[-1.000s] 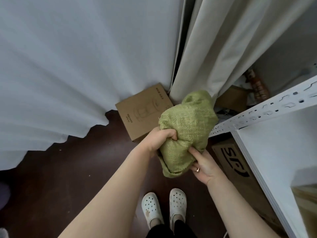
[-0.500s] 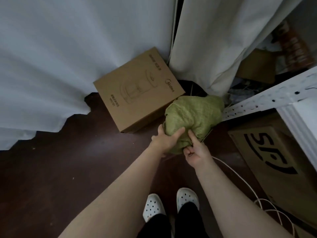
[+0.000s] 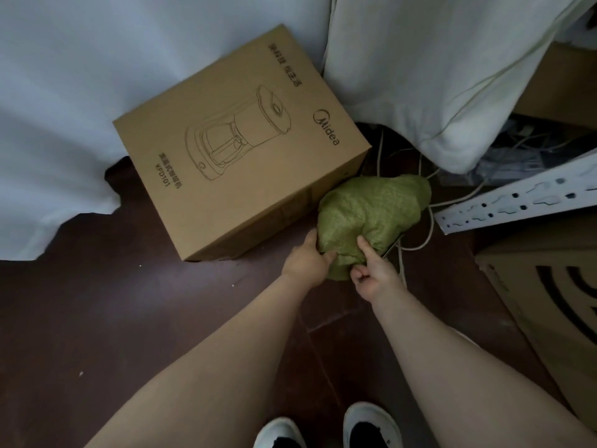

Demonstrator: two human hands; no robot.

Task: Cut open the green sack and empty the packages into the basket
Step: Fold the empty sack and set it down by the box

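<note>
Two hands clamp the bundled green sack (image 3: 368, 215): left hand (image 3: 307, 261) curled round its edge, right hand (image 3: 376, 278) pinching the near fold. Cardboard box (image 3: 239, 140) stands just beside it.

Floor: dark reddish-brown tiled floor (image 3: 129, 318), dimly lit, with a joint line visible on the near side of the left-hand fingers (image 3: 310, 242). Beyond and left of those fingers a pale grey-white fabric curtain (image 3: 97, 76) hangs to the floor. A cream-white curtain (image 3: 420, 59) hangs beyond the right-hand fingers (image 3: 366, 252). A brown cardboard box printed with an appliance drawing (image 3: 242, 140) stands just beyond-left of the left-hand fingers. Right of the right-hand fingers: white cables (image 3: 420, 245), a white perforated metal shelf post (image 3: 517, 202), and a brown black-printed carton (image 3: 549, 302).
</note>
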